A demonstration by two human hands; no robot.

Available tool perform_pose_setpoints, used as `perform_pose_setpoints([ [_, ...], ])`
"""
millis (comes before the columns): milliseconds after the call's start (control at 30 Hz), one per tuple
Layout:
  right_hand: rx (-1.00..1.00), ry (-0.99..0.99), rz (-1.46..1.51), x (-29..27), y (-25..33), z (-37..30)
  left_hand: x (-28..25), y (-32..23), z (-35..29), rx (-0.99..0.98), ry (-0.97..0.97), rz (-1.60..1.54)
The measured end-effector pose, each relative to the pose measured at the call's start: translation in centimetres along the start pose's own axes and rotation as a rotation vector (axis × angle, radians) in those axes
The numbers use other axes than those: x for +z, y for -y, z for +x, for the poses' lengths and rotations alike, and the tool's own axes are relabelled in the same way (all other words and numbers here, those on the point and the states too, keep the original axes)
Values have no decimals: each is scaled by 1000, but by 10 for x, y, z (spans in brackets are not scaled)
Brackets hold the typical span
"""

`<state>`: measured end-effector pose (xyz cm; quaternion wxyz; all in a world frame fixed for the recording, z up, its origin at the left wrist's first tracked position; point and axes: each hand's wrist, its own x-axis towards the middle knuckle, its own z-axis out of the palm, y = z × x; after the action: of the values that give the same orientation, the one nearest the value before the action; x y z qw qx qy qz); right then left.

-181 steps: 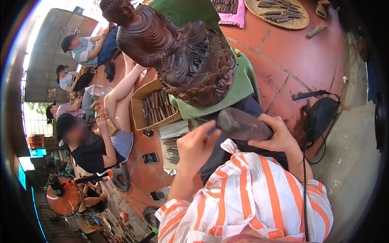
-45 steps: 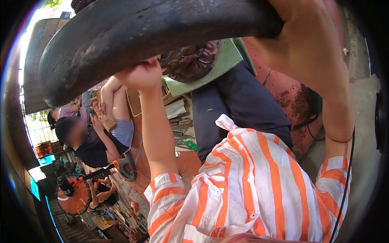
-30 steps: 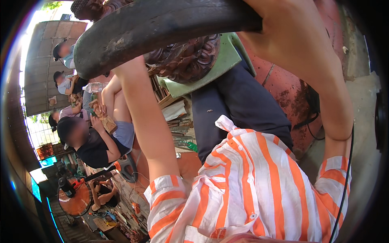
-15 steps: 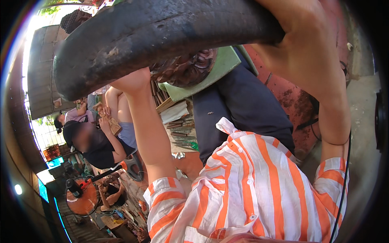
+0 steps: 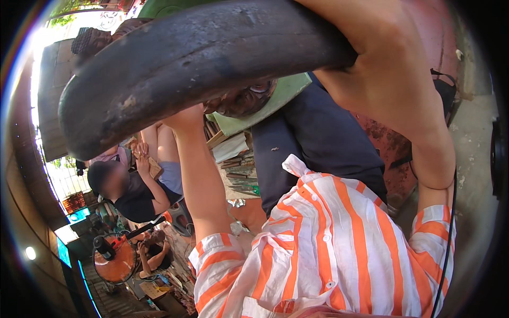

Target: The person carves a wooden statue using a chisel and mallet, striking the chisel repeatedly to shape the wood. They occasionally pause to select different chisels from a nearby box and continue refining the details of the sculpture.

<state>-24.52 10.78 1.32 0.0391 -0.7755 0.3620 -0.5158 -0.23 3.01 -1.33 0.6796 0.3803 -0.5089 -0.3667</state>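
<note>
A big dark curved wooden mallet (image 5: 201, 53) fills the upper part of the view. My right hand (image 5: 374, 32) meets its right end and appears closed on it, though the fingers are out of sight. Below the mallet, my left hand (image 5: 185, 117) is mostly covered; its fingers are hidden, so any tool in them cannot be seen. Just right of that hand lies a dark carved wooden piece (image 5: 248, 100), partly behind the mallet. It rests on a green board (image 5: 289, 98) over my dark-trousered legs.
Several chisels (image 5: 241, 172) lie beside my left leg, near a pale cloth or paper (image 5: 230, 147). At the left sits a person (image 5: 138, 196) in dark clothes, holding a wooden piece. An orange round fan (image 5: 115, 262) stands behind. Another dark carving (image 5: 90, 42) shows at the upper left.
The mallet has shifted left and slightly down, covering more of my left hand and the carving. My right arm has moved left with it. The view has tilted slightly.
</note>
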Motion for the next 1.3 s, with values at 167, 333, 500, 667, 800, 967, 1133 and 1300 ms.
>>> perform_pose_setpoints([
  [167, -64, -79, -67, 15, -9, -1, 4, 7, -10, -63, -31, -21],
  [333, 10, 20, -172, 13, -7, 2, 4, 3, -7, -92, -58, -31],
  [500, 45, 25, -97, 11, -9, 6, 8, -9, -1, -94, -79, -29],
  [667, 46, 19, -143, 12, -10, 9, 18, -16, -4, 3, 71, 50],
  [800, 65, 39, -127, 10, -6, 10, -4, -14, 3, -80, 321, -249],
  [967, 14, -81, -33, 15, -20, -2, -25, -43, 37, -56, 880, -722],
  [1133, 94, -20, 6, 9, -13, 2, -32, -47, 35, 8, 617, -490],
  [1300, 77, 34, -26, 7, -6, 5, -9, -38, 13, -114, 242, -350],
])
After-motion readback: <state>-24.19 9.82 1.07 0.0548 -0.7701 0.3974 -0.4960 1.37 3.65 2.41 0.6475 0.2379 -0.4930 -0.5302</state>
